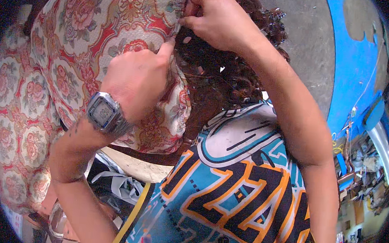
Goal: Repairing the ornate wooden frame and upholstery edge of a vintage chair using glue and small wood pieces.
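A cream, red and gold floral upholstery fabric (pixel 78 75) covers a padded piece of furniture at the upper left. Its edge runs along a glossy dark brown, curly, carved-looking frame (pixel 245 39). My right hand (pixel 219 21) pinches that edge near the top between thumb and fingers. Just below it, my left hand (pixel 136 79) lies on the fabric, its index fingertip pressed at the edge and its other fingers curled. Part of the left fingers is hidden behind the hand. A silver digital watch (pixel 105 111) sits on my left wrist.
More floral-covered padding (pixel 16 127) stands at the far left. A blue sheet (pixel 354 56) lies on the grey floor (pixel 305 48) at the right. Cluttered scraps (pixel 369 172) lie at the lower right. My printed teal shirt (pixel 224 205) is close against the frame.
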Demonstrator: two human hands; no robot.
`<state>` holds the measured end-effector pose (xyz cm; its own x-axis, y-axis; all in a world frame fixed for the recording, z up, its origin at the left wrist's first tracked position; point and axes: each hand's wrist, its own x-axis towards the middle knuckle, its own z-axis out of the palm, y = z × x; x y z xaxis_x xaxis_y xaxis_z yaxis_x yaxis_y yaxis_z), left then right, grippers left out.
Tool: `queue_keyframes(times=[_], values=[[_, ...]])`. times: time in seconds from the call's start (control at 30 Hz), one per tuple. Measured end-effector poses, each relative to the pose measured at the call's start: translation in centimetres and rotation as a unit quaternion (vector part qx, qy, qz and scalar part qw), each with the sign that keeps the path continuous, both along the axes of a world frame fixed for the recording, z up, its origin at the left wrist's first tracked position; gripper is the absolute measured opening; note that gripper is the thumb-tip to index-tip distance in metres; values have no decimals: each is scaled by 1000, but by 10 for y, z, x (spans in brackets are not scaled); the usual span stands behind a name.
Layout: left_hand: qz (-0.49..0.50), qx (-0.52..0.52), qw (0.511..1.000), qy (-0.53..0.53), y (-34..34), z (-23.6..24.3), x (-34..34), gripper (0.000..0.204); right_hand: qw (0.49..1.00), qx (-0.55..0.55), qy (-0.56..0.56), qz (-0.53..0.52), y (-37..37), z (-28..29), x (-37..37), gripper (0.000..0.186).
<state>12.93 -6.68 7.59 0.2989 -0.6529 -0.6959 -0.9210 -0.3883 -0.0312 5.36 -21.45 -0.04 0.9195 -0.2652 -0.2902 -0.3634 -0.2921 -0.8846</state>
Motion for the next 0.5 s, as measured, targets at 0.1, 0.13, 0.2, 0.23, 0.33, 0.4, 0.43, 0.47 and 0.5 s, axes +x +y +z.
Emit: queue_keyframes(times=[0.1, 0.13, 0.2, 0.23, 0.33, 0.4, 0.43, 0.47, 0.5], values=[[3, -13, 1000, 11, 2, 3, -2, 44, 998, -67, -5, -11, 5, -2, -8, 25], [-8, -36, 999, 7, 3, 4, -2, 39, 998, -66, 0, -13, 9, -4, -11, 25], [3, -35, 999, 10, 3, 5, -2, 40, 994, -82, -41, -54, 18, -8, -19, 25], [2, -50, 999, 12, 3, 5, -2, 40, 987, -116, -70, -82, 21, -12, -19, 22], [-6, -42, 999, 9, 2, 4, -2, 41, 971, -154, -151, -102, 26, -21, -18, 20], [-4, -41, 999, 7, 2, 4, -2, 41, 965, -180, -161, -108, 26, -24, -13, 18], [-2, -39, 999, 5, 3, 4, -1, 41, 963, -200, -139, -115, 25, -25, -11, 17], [-1, -38, 999, 7, 3, 4, -1, 41, 958, -204, -162, -117, 25, -24, -9, 17], [-1, -35, 999, 13, 3, 5, 0, 41, 963, -185, -138, -138, 24, -23, -7, 17]])
